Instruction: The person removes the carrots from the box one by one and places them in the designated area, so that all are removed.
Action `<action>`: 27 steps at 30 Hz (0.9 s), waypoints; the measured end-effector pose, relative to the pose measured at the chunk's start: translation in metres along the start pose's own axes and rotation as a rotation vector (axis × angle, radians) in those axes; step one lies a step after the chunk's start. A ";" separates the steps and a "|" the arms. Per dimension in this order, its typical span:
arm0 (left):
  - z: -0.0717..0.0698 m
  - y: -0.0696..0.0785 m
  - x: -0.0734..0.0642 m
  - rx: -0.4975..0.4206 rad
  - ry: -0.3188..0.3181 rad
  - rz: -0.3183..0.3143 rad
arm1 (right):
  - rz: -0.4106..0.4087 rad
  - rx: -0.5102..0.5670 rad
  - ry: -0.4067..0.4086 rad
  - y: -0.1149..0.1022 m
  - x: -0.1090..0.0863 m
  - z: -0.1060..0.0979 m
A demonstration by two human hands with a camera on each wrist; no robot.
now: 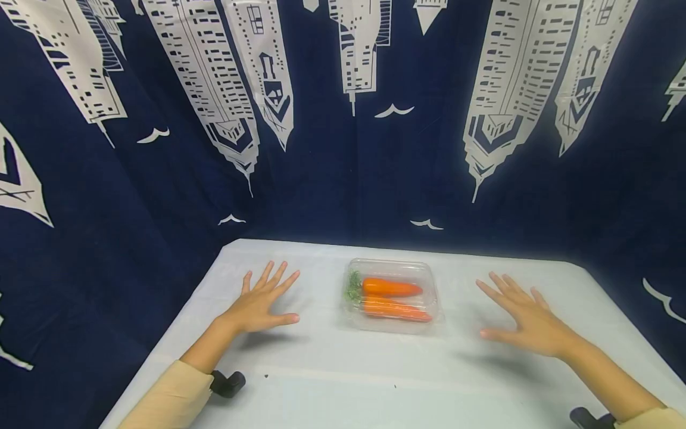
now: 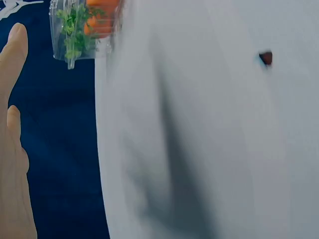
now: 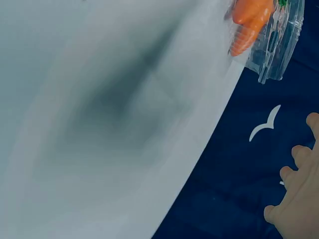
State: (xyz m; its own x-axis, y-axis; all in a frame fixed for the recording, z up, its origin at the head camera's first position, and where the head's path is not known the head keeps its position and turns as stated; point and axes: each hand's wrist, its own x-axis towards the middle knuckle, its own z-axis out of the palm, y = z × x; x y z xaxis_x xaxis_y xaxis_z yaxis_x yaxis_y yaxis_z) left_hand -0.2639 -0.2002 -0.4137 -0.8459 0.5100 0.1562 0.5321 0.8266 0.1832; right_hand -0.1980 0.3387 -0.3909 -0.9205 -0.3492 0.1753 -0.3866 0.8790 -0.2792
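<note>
A clear plastic clamshell box (image 1: 396, 326) sits on the white table, with two orange carrots (image 1: 393, 288) inside it. Green leafy tops (image 1: 354, 288) show at the box's left end. To the left of the box my left hand (image 1: 262, 305) hovers over the table, fingers spread wide and holding nothing. My right hand (image 1: 527, 319) is held up on the other side, also spread and apart from the box. Both wrist views show the box at the top, with part of the left hand (image 2: 14, 149) and of the right hand (image 3: 299, 191) at the outer edges.
The white table (image 1: 321, 375) ends in front of a dark blue cloth (image 1: 343, 179) printed with white buildings and birds. A small dark speck (image 2: 266, 58) lies on the table near the left wrist. Black wrist straps (image 1: 227, 384) show at the sleeves.
</note>
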 end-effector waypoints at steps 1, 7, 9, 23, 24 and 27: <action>0.001 0.001 0.001 -0.011 0.003 0.001 | 0.001 0.020 0.010 0.000 0.000 0.002; 0.013 0.008 0.006 -0.067 0.006 0.001 | -0.004 0.139 0.045 -0.004 0.003 0.016; 0.018 0.011 0.008 -0.082 0.006 0.002 | 0.003 0.181 0.051 -0.007 0.004 0.021; 0.047 0.035 0.031 -0.222 0.069 0.051 | 0.211 0.468 0.023 -0.028 0.018 0.061; 0.048 0.037 0.032 -0.229 0.079 0.053 | 0.219 0.481 0.022 -0.030 0.018 0.063; 0.052 0.041 0.036 -0.276 0.115 0.058 | 0.212 0.528 0.036 -0.033 0.020 0.070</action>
State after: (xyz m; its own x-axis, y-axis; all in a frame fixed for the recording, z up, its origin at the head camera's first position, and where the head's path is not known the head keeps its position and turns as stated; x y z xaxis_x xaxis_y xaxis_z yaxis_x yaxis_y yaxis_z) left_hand -0.2739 -0.1356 -0.4506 -0.8124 0.5116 0.2798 0.5826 0.6928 0.4249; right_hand -0.2076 0.2800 -0.4443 -0.9821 -0.1634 0.0938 -0.1782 0.6439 -0.7440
